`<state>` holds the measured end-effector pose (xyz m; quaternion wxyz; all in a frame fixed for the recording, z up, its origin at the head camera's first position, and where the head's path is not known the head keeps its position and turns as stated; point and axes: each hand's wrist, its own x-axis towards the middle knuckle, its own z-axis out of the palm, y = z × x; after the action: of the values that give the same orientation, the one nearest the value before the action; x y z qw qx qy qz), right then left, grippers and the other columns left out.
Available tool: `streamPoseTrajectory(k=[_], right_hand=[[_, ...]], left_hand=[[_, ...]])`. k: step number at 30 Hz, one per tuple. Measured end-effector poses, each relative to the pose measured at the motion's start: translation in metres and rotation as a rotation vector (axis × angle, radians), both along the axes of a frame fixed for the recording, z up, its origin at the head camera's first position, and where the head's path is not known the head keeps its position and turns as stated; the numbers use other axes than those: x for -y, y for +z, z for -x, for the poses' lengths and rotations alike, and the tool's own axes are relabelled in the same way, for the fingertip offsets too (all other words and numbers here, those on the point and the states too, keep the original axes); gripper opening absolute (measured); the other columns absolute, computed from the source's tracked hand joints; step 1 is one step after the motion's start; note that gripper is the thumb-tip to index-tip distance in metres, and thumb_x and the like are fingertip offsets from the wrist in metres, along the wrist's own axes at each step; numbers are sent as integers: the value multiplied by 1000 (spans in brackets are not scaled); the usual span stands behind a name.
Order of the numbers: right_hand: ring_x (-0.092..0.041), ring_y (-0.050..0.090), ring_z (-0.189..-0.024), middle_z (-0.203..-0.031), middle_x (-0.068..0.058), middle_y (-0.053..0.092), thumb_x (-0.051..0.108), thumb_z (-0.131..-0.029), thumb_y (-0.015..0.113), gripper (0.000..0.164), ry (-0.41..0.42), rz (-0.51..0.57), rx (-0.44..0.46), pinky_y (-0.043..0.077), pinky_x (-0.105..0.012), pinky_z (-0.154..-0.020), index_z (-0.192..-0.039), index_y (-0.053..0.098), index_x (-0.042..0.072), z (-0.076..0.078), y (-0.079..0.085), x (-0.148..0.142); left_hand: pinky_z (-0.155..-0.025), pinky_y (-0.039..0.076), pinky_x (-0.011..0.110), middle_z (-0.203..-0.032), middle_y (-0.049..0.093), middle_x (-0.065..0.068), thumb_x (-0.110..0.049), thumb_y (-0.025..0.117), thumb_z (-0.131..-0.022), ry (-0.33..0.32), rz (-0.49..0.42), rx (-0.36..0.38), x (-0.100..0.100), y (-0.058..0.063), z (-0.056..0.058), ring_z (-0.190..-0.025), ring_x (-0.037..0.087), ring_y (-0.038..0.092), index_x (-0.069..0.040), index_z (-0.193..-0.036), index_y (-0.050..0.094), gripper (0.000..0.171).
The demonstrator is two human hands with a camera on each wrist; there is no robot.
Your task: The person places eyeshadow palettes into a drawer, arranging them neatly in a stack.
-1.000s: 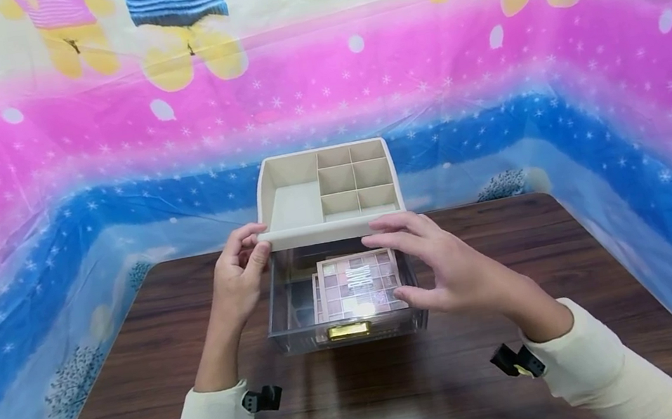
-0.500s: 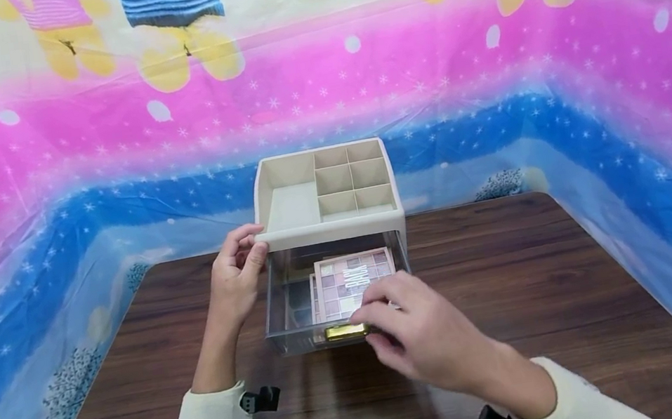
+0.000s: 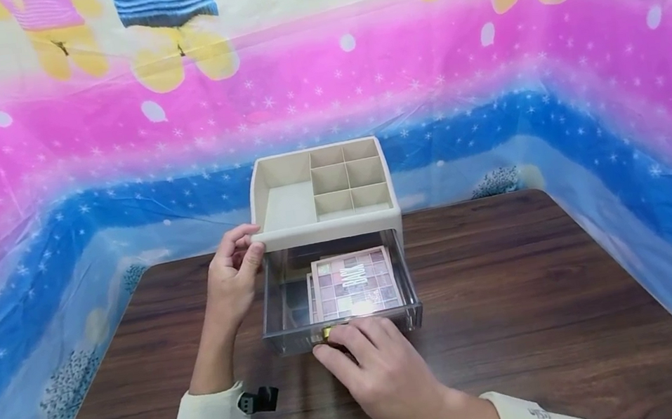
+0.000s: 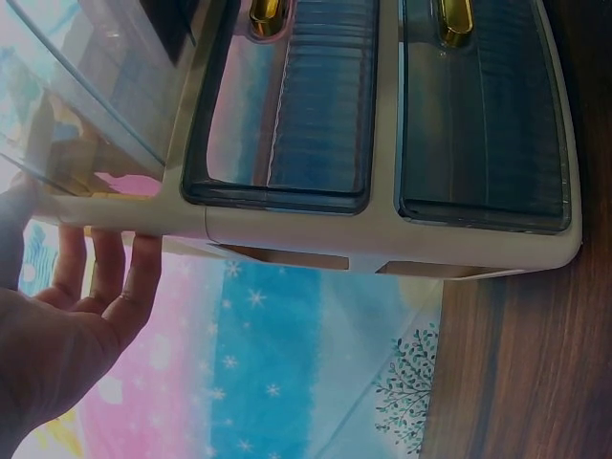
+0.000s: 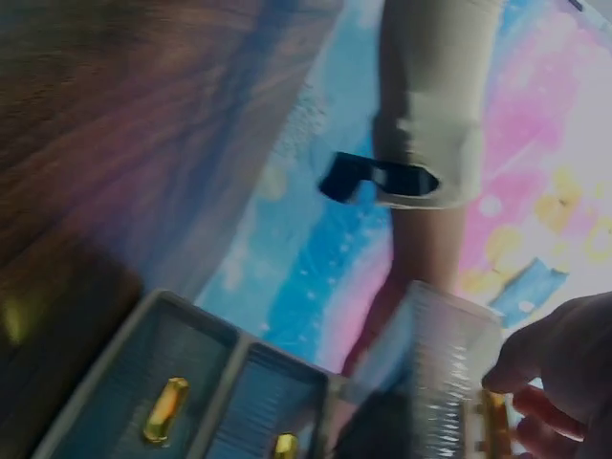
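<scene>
A cream desktop organizer [image 3: 332, 230] stands on the table with its clear top drawer [image 3: 293, 343] pulled out. Inside the drawer lies an eyeshadow palette [image 3: 355, 286] over another flat case. My left hand [image 3: 230, 276] grips the organizer's upper left front corner, thumb in front and fingers behind the side wall [image 4: 124, 212]. At the drawer front, my right hand [image 3: 390, 379] pinches the gold handle [image 3: 327, 333], mostly covering it in the head view. The right wrist view shows the thumb and fingers around that handle [image 5: 497, 421].
Two lower smoky drawers, one of them nearer the top drawer [image 4: 287, 115] and the other the bottom drawer [image 4: 488, 124], are closed. The organizer's top has a large compartment [image 3: 291, 205] and several small ones. Dark wood table [image 3: 526, 298] surrounds it; a printed cloth [image 3: 452, 74] hangs behind.
My right hand has come away from the organizer's right side, moving down and left to the gold handle. The left hand keeps its hold; the drawer stays out.
</scene>
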<state>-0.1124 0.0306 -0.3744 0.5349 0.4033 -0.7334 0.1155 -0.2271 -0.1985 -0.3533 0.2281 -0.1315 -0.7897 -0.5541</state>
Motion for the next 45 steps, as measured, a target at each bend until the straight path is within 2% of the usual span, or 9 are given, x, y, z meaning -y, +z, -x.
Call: streamPoseTrajectory(k=[7, 12, 19, 26, 33, 39, 45], right_hand=[[-22, 57, -86, -97, -3, 65, 9, -100, 51, 23, -46, 43, -48, 48, -32, -75, -98, 73, 12, 9, -9, 8], [-22, 57, -84, -94, -2, 64, 11, -98, 54, 19, -42, 68, -93, 47, -32, -74, -96, 73, 12, 15, -9, 11], [-22, 55, -84, -95, -2, 65, 10, -100, 57, 18, -45, 79, -12, 47, -33, -75, -95, 73, 13, 25, -5, 11], [-22, 57, -85, -95, -2, 65, 9, -99, 58, 17, -83, 51, 10, 47, -33, -72, -96, 74, 13, 39, 1, 14], [-22, 57, -85, -96, -3, 65, 8, -97, 63, 13, -117, 29, 38, 48, -34, -71, -98, 76, 12, 58, 3, 15], [-23, 58, -88, -98, -5, 66, 12, -95, 70, 9, -137, 27, 66, 50, -34, -71, -100, 77, 11, 75, 3, 16], [-25, 59, -91, -101, -5, 68, 11, -96, 69, 11, -162, 25, 78, 52, -35, -74, -103, 78, 11, 91, 2, 16]], left_hand=[[-71, 54, 24, -100, 55, 0, -14, 57, -104, 10, -1, 8, 2, 1, 0, -80, 9, 57, -7, -135, 58, 31], [-72, 53, 22, -102, 56, 2, -14, 57, -105, 16, 1, 18, 4, 2, -1, -80, 9, 57, -7, -135, 58, 31], [-74, 53, 21, -107, 58, 10, -16, 57, -105, 14, 5, 39, 6, 2, -4, -82, 9, 57, -8, -136, 58, 32], [-76, 54, 20, -111, 59, 13, -18, 57, -105, 13, 11, 53, 7, 3, -6, -85, 11, 58, -9, -137, 58, 33], [-75, 53, 19, -108, 58, 8, -16, 57, -105, 0, -5, 47, 6, 3, -4, -84, 18, 59, -8, -135, 58, 31], [-74, 52, 20, -104, 57, 1, -15, 56, -105, -19, -17, 49, 4, 3, -2, -81, 12, 58, -7, -135, 59, 31], [-75, 52, 20, -104, 58, -2, -15, 56, -105, -28, -20, 56, 4, 3, -2, -82, 8, 58, -6, -134, 59, 30]])
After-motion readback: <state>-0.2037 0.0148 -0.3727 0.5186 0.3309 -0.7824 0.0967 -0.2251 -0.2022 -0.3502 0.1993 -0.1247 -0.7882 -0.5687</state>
